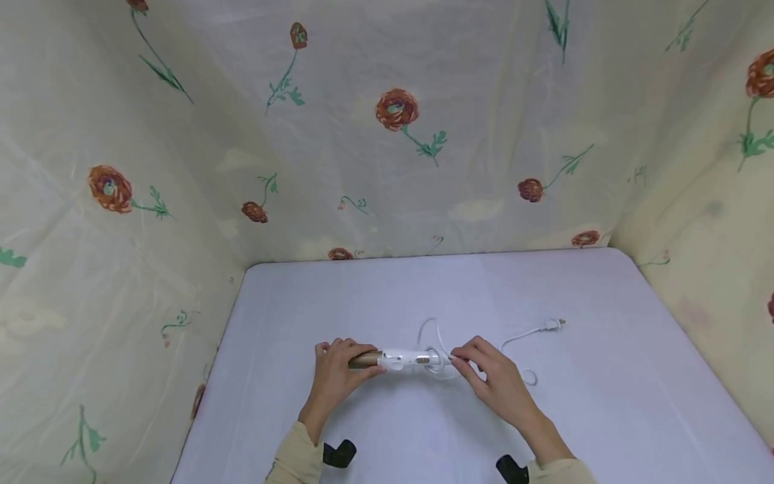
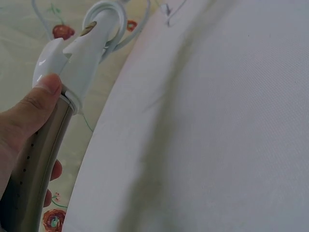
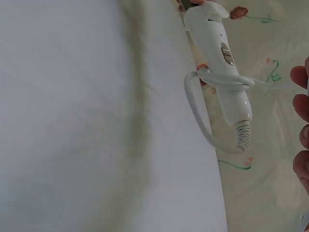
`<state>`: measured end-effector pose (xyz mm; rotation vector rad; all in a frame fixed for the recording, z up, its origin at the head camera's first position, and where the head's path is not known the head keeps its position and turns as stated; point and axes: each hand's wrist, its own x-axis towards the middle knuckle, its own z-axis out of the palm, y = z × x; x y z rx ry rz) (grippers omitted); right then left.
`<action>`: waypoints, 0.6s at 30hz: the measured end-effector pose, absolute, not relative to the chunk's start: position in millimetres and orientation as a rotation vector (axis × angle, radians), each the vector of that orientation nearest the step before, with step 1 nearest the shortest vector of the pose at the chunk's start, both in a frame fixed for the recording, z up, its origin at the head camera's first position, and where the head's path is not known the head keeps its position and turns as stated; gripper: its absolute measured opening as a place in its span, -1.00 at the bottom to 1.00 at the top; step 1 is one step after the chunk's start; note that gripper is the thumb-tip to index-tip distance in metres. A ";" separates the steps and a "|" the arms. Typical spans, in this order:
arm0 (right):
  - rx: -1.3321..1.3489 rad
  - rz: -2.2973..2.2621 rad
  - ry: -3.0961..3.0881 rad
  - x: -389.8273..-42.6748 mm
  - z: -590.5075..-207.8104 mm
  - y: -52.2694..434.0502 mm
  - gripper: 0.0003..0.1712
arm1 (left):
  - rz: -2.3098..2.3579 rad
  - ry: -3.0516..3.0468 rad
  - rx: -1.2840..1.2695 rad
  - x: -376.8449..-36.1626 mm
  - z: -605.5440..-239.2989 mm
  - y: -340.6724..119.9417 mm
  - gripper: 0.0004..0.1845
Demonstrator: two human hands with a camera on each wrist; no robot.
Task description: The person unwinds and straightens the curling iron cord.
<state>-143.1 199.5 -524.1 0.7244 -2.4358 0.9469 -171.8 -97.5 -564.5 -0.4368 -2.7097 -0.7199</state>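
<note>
cord loops right, table apparently open

Head view high above table; both wrist views close, sharing curling iron.

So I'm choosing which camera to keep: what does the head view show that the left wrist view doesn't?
Only the head view shows the right hand pinching the white cord, the plug lying on the table, and both sleeves. Only the left wrist view shows the left thumb pressed at the collar where the gold barrel meets the white handle. Both show the left hand gripping the curling iron with cord looped round its handle.
</note>
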 end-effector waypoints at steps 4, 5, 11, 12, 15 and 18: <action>0.721 0.943 -2.397 -151.9 -521.6 202.1 -0.81 | -0.759 -2.717 -0.463 -171.5 -564.0 -98.3 -0.53; 0.724 0.941 -2.383 -154.0 -521.6 202.5 -0.81 | -0.762 -2.720 -0.468 -171.5 -564.0 -98.6 -0.53; 0.709 0.964 -2.357 -163.5 -521.9 203.4 -0.82 | -0.774 -2.715 -0.518 -171.0 -563.3 -100.8 -0.53; 0.700 0.973 -2.362 -164.7 -522.3 203.7 -0.82 | -0.779 -2.713 -0.530 -170.9 -563.2 -101.1 -0.53; 0.671 0.990 -2.369 -168.7 -525.8 204.9 -0.82 | -0.798 -2.714 -0.563 -170.6 -563.3 -101.8 -0.53; 0.635 1.028 -2.392 -172.3 -530.4 206.6 -0.83 | -0.831 -2.721 -0.594 -170.2 -563.9 -103.0 -0.54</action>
